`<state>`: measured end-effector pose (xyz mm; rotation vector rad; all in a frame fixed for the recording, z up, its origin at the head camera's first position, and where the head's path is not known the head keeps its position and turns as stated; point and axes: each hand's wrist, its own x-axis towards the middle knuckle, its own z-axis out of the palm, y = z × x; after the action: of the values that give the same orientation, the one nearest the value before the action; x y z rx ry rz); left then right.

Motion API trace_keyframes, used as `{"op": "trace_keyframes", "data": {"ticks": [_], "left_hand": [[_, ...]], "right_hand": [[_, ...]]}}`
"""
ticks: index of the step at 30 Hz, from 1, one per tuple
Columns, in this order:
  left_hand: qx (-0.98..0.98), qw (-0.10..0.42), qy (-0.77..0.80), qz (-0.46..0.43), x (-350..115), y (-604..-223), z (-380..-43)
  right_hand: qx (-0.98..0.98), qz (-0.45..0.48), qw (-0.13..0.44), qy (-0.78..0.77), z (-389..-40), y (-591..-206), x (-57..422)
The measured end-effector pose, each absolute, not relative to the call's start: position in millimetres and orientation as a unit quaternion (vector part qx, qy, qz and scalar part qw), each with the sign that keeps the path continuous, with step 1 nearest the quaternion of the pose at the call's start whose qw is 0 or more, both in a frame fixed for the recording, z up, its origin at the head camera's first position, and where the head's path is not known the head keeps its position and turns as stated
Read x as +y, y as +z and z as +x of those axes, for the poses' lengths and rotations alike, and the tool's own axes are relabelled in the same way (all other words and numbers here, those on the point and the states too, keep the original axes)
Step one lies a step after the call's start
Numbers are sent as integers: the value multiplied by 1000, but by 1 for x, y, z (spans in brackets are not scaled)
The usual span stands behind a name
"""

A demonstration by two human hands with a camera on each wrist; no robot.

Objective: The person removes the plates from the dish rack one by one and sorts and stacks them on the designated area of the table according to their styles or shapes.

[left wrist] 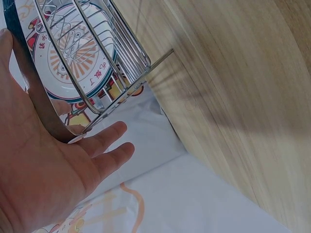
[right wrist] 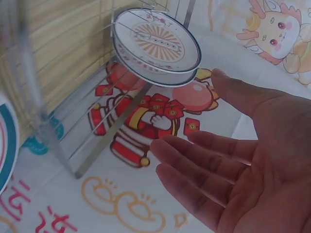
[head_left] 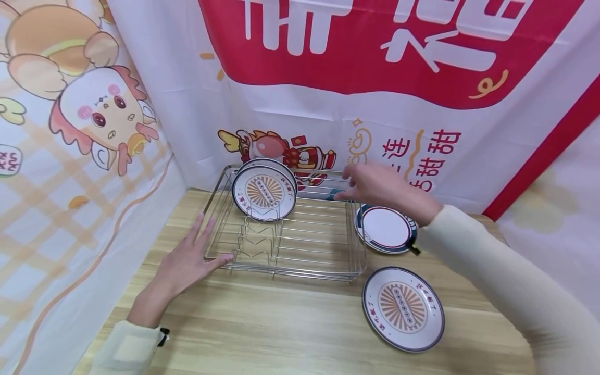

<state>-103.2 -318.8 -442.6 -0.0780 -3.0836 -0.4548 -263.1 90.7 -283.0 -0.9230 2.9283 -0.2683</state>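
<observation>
Two round plates with orange sunburst centres stand one behind the other in the wire dish rack (head_left: pixel 309 271); the front plate (head_left: pixel 264 192) hides most of the other. At the rack's front left corner, my left hand (head_left: pixel 185 263) touches the frame, fingers spread; in the left wrist view the corner lies against the palm. My right hand (head_left: pixel 382 187) hovers near the rack's back right corner, and the right wrist view shows its fingers loosely extended with nothing in them. Beneath that forearm, a plate with a dark teal rim (head_left: pixel 386 229) lies beside the rack, partly covered.
Another sunburst plate (head_left: pixel 403 309) lies flat on the wooden table (head_left: pixel 281 328), in front and to the right of the rack. A printed cloth (head_left: pixel 300 99) hangs behind the rack, and a second patterned cloth (head_left: pixel 79 224) borders the table at left.
</observation>
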Motion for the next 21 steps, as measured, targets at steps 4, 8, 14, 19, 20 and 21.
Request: {"op": "trace_keyframes", "data": {"ticks": [4, 8, 14, 19, 20, 21], "left_hand": [[-989, 15, -142, -27, -321, -441, -103], [-989, 15, -142, -27, -323, -439, -103], [-989, 10, -145, -26, -321, -440, -103], [-989, 8, -144, -24, -319, -440, -103], [-989, 8, -144, -23, -319, -440, -102], [-989, 8, -146, -23, -318, -441, -102]], "right_hand": [[943, -317, 36, -98, -275, -283, 61], [936, -330, 43, -111, -288, -288, 31], [925, -350, 64, -137, -308, -304, -9], [918, -354, 79, -159, -322, -321, -37], [918, -354, 78, -161, -324, -325, -42], [919, -352, 78, -162, -326, -328, -46]]}}
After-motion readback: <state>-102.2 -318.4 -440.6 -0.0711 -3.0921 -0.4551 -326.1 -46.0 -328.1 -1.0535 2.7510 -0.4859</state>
